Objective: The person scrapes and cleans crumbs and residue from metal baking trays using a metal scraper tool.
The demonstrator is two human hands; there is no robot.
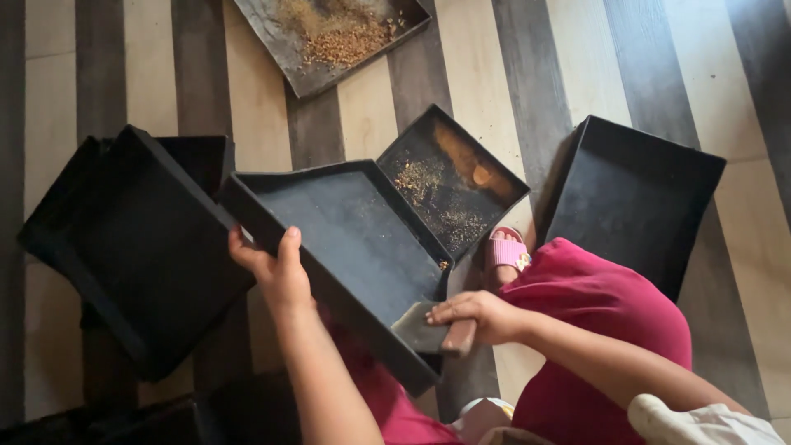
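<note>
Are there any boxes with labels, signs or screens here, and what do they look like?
No labels, signs or screens show.
Black tray: rectangular, tilted, left hand on its rim, right hand with scraper at its lower corner.
Crumb trays: one behind it, one at top.
Empty black trays: left, right.

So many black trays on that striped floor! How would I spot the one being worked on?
Start at the person's pink-clad knee low in the picture, then look just left of it. The tray being worked on is tilted up off the striped floor, the left hand gripping its long edge and the right hand pressing a scraper into its corner. It alone is held; the others lie or lean alone.
</note>
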